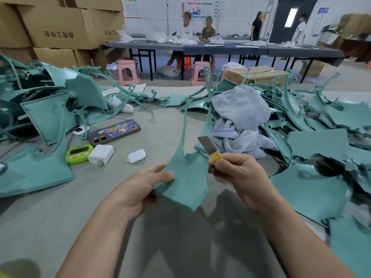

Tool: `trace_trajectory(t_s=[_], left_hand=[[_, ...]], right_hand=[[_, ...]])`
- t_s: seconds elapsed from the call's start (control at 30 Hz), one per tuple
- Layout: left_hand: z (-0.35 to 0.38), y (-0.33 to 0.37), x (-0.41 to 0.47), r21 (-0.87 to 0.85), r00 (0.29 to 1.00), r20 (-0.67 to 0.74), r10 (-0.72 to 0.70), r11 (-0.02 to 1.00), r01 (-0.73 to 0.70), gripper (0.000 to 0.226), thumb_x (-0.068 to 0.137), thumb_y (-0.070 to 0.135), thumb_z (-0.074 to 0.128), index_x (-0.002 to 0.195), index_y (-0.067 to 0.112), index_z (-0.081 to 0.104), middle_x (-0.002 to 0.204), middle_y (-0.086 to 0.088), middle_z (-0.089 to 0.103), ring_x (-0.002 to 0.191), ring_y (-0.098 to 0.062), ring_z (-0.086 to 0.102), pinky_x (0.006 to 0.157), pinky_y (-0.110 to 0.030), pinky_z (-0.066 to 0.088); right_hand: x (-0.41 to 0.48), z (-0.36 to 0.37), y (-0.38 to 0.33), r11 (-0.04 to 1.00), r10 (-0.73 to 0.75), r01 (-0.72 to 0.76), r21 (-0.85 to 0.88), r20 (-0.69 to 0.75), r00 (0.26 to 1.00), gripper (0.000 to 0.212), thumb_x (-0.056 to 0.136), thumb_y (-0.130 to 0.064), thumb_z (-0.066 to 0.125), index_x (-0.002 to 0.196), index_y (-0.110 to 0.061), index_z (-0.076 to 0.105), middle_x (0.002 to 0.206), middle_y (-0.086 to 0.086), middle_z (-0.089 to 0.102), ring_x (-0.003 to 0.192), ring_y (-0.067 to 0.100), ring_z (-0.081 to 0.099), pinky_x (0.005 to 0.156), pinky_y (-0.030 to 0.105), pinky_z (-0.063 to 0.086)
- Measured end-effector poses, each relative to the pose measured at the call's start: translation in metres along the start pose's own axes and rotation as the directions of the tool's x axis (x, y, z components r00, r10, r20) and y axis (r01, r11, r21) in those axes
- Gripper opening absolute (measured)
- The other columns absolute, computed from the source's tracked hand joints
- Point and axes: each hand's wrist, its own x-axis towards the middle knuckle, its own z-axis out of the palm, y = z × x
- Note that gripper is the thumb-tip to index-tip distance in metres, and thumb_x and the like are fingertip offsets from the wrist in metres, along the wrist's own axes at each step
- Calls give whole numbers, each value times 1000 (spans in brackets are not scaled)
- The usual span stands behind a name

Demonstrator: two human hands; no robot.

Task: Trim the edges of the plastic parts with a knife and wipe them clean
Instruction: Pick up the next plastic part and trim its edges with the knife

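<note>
Now trimming seems in hand: the left grip (144, 185) pinches the plastic part (186, 177) just in front of the towel (241, 113); the right grip (236, 173) clasps the knife (207, 146), blade raised beside it. Next, the blade must meet an edge.

L hand (143, 184), R hand (240, 176) bare. L forearm (96, 237), R forearm (297, 237) bare to frame edge.

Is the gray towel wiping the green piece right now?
No, the gray towel lies bunched and untouched; the right hand holds the knife, the left hand the green piece.
</note>
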Motion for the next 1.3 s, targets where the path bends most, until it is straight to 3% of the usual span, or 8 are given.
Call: trace_trajectory(t_s=[0.23,0.47,0.57,0.73,0.9,1.03,1.2,1.3], left_hand=[[12,-1,9,-93,941,-325,96,987,-132,17,93,21,68,89,6,75,89,-11,79,83,-28,69,82,-39,41],[8,-1,14,-198,956,-287,60,973,-121,16,95,15,65,86,4,72,75,-6,77,56,-15,71,49,-20,52],[10,-1,14,-177,956,-286,62,977,-117,14,95,16,66,89,5,71,77,-7,76,61,-19,70,59,-27,48],[11,1,12,-190,963,-264,49,976,-102,15,96,15,65,87,5,71,71,-4,76,53,-14,70,61,-30,46],[11,0,11,-172,968,-245,56,980,-100,14,96,16,65,91,5,72,76,-5,77,59,-17,71,65,-31,47],[12,0,11,-191,968,-243,56,976,-104,16,96,16,64,87,5,72,74,-6,77,55,-15,71,54,-25,52],[8,-3,14,-206,952,-298,62,970,-128,14,95,14,65,88,5,72,80,-9,78,59,-17,73,56,-25,56],[4,-4,18,-199,916,-388,99,962,-188,12,93,13,66,86,9,74,88,-11,78,65,-21,73,66,-31,56]], right_hand=[[-1,-2,1,999,-14,15,31,-22,1000,9,83,-12,74,84,-11,83,86,8,74,80,16,62,81,30,47],[-5,2,3,975,-24,58,-214,156,987,14,87,-2,69,83,-7,81,73,8,70,69,13,56,66,23,47],[1,2,9,969,-71,48,-243,-88,994,20,90,-2,69,79,-13,82,67,5,67,62,12,50,61,25,41],[-7,3,3,969,-80,123,-214,200,977,12,84,-12,70,80,-13,81,71,8,69,66,14,53,64,22,45],[3,1,12,980,-90,64,-186,-133,987,14,89,-9,72,78,-11,81,64,6,65,60,16,46,59,28,38],[-5,1,4,980,-96,122,-155,168,981,10,81,-12,71,81,-7,80,68,9,66,64,16,51,60,23,43],[2,4,12,974,-41,-1,-225,-184,982,18,90,-10,72,77,-17,82,63,4,64,60,17,47,58,25,38],[-1,0,7,997,74,-72,22,-107,991,18,90,-6,70,77,-12,81,73,8,69,69,19,57,68,28,48]])
